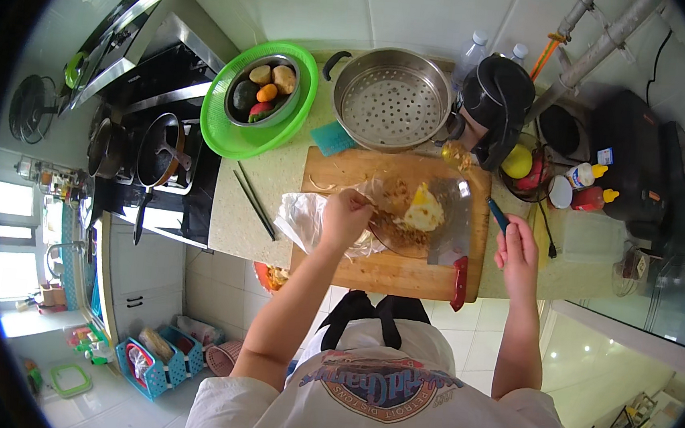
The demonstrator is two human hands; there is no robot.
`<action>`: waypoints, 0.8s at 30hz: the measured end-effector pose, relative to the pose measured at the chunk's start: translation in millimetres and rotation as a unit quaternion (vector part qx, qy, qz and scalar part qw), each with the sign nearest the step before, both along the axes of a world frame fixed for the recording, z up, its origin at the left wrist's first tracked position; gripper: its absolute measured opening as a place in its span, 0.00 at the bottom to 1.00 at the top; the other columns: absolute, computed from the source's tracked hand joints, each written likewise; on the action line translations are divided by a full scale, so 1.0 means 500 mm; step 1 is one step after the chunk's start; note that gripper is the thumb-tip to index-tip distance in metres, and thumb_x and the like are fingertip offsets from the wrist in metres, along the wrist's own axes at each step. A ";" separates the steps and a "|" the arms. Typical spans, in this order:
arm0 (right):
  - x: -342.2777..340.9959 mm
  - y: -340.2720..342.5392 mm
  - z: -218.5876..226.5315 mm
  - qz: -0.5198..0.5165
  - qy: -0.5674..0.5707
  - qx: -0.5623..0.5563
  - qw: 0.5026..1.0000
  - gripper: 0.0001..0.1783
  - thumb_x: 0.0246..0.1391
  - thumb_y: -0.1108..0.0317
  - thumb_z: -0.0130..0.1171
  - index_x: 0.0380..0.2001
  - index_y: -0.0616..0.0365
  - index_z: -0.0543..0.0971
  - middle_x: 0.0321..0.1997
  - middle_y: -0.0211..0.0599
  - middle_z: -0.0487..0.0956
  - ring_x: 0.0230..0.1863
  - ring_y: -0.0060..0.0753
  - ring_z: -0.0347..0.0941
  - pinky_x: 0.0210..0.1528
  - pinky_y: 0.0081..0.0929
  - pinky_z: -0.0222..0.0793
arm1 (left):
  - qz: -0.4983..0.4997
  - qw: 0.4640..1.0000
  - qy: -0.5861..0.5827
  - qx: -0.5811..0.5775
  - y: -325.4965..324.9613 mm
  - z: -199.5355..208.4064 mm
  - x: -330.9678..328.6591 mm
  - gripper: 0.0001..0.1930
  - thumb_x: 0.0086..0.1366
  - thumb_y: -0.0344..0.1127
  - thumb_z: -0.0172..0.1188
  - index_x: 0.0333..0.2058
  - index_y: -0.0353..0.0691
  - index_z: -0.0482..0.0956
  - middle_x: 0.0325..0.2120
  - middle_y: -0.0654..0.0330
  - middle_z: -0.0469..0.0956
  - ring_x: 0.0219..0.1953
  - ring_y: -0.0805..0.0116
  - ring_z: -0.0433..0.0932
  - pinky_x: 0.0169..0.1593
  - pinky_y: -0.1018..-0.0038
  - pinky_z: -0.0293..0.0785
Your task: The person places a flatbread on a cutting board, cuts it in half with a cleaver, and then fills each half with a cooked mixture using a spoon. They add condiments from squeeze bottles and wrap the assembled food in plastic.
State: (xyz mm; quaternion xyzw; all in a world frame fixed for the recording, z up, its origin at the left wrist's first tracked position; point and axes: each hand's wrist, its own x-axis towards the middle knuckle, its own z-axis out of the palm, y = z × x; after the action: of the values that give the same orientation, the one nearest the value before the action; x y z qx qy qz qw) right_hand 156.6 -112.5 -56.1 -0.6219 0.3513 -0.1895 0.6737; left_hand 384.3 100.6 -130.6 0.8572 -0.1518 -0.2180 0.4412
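Note:
My left hand (346,217) is closed in a pinch at the left edge of a brown, crumb-covered round piece (397,236); whatever lies between the fingertips is too small to make out. A white and yellow piece of fried egg (424,211) rests on the round piece. To the right, my right hand (519,244) grips a slim utensil with a dark teal handle (497,215), pointing away from me. Between the hands, a cleaver (450,222) with a red handle lies on the wooden cutting board (338,274). White plastic wrapping (300,217) sits beside my left hand.
Dark chopsticks (256,201) lie left of the board. Behind it stand a green basin (212,127) with a steel bowl of vegetables, a perforated steamer pot (392,97) and a black kettle (496,97). Squeeze bottles (587,175) are at right; a frying pan (158,151) sits on the stove.

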 end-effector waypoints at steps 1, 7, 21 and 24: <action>-0.010 0.002 -0.015 0.003 0.020 -0.007 1.000 0.17 0.71 0.58 0.45 0.52 0.58 0.72 0.24 0.20 0.62 0.22 0.10 0.52 0.21 0.12 0.52 | 0.008 1.000 0.025 -0.004 -0.007 -0.008 -0.027 0.08 0.53 0.32 0.62 0.30 0.32 0.80 0.21 0.52 0.82 0.24 0.61 0.82 0.32 0.67 0.76; -0.009 -0.023 -0.121 0.070 0.153 -0.277 0.946 0.12 0.67 0.66 0.49 0.48 0.60 0.74 0.25 0.41 0.74 0.27 0.35 0.72 0.32 0.32 0.68 | 0.009 0.999 0.010 0.033 -0.057 -0.107 -0.079 0.07 0.52 0.32 0.60 0.28 0.34 0.78 0.23 0.48 0.79 0.30 0.46 0.79 0.36 0.59 0.76; 0.052 -0.063 -0.201 0.115 0.138 -0.373 0.910 0.10 0.66 0.69 0.49 0.48 0.58 0.74 0.43 0.50 0.79 0.43 0.55 0.76 0.44 0.41 0.72 | -0.035 0.988 0.004 0.149 -0.114 -0.169 -0.019 0.14 0.60 0.35 0.59 0.42 0.33 0.79 0.28 0.47 0.83 0.29 0.53 0.83 0.37 0.61 0.79; 0.039 -0.073 -0.202 0.103 0.135 -0.385 0.907 0.11 0.66 0.69 0.49 0.48 0.58 0.74 0.43 0.50 0.79 0.44 0.55 0.76 0.45 0.42 0.71 | -0.026 0.989 -0.041 0.140 -0.109 -0.072 -0.032 0.12 0.62 0.34 0.56 0.41 0.33 0.79 0.30 0.44 0.82 0.32 0.49 0.82 0.38 0.59 0.78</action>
State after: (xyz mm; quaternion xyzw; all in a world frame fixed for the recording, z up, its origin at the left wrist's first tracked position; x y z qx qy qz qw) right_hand 176.0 -148.9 -157.2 -0.8853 0.2729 -0.1534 0.3439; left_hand 368.5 46.3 -166.6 0.9145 -0.1599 -0.2135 0.3043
